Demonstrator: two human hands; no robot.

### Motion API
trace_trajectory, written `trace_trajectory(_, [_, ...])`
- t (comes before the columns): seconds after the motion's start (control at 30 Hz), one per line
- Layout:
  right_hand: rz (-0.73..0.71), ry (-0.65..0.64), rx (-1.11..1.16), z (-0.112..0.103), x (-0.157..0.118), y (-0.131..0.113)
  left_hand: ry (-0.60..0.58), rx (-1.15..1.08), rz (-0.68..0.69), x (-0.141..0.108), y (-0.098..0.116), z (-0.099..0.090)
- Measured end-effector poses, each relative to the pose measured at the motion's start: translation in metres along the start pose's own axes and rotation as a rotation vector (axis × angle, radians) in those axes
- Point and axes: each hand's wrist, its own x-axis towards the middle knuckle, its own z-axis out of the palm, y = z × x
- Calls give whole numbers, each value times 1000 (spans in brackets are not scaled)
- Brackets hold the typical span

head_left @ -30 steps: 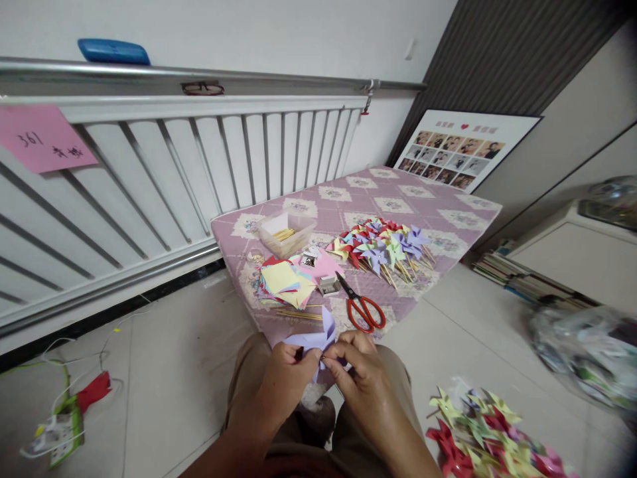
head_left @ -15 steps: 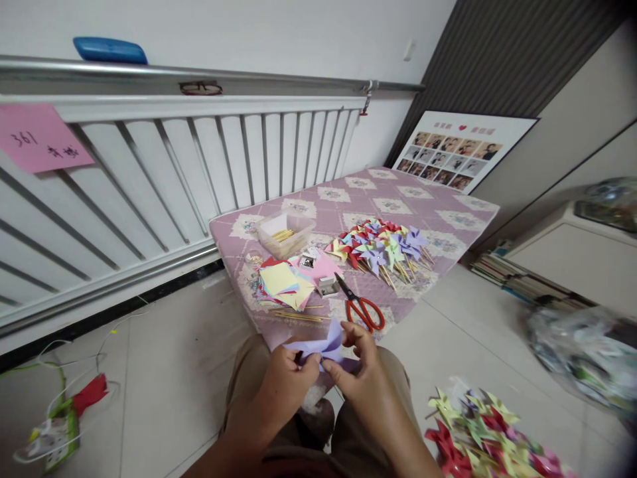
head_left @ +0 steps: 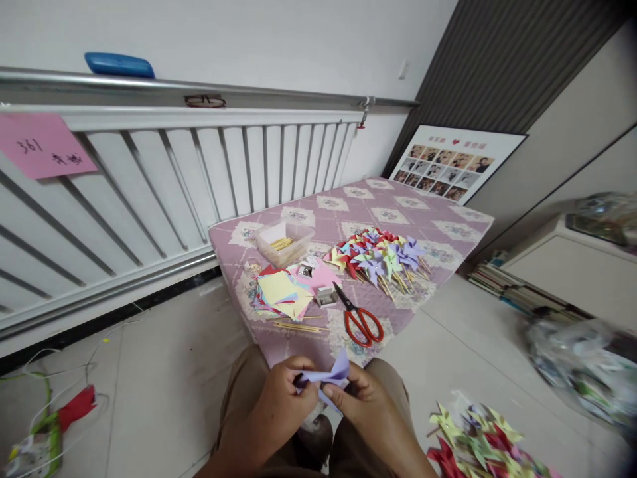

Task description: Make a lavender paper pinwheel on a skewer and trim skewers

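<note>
A partly folded purple paper pinwheel (head_left: 338, 371) is held above my lap, at the near edge of the table. My left hand (head_left: 287, 393) pinches its left side between thumb and fingers. On the right side, my right hand (head_left: 362, 396) grips the paper, its thumb close to the middle. The fingers cover much of the centre. Beyond my hands lie red-handled scissors (head_left: 365, 326), a few thin wooden sticks (head_left: 301, 326) and a stack of coloured paper squares (head_left: 279, 293). Two small open boxes (head_left: 327, 297) sit beside the stack.
A clear plastic box (head_left: 284, 242) with sticks stands near the radiator (head_left: 279, 159). Finished pinwheels (head_left: 381, 255) are heaped on the cloth-covered table (head_left: 388, 216). More pinwheels (head_left: 490, 441) lie on the floor at right. A power strip with cables (head_left: 37, 445) lies at lower left.
The camera view has tilted slightly upward, so most things sit lower in the picture. My fingers have shifted a little on the purple paper, which is turned differently and looks more closed up.
</note>
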Motion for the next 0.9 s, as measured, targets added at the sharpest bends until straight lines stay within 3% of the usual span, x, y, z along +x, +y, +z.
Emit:
trace_trajectory(0.5, [50, -57, 97, -2, -7, 17, -37, 127, 38, -7, -13, 5])
trace_trajectory(0.9, [52, -89, 173, 1, -5, 20, 66, 159, 20, -9, -20, 12])
